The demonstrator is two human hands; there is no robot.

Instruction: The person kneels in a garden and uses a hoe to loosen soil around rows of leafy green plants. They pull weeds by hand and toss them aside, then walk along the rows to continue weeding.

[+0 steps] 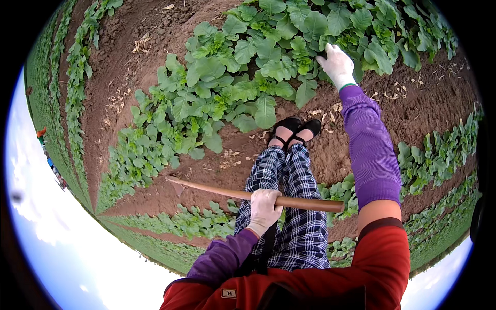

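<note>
My left hand (264,209), in a white glove, is closed round the wooden handle of a hoe (217,188). The handle lies across in front of my thighs, its thick end to the right. At its far left end a thin blade (178,188) points down close to the soil. My right hand (338,65), gloved as well, reaches out to the near edge of a row of leafy green plants (248,77). Leaves partly hide its fingertips, so whether they pinch a stem or leaf cannot be seen.
My feet in black shoes (288,126) stand on brown soil (329,155) beside the row. Dry, pale plant remains (230,159) litter the ground. Another crop row (186,223) runs behind me. Far off at the left is a small orange object (41,132).
</note>
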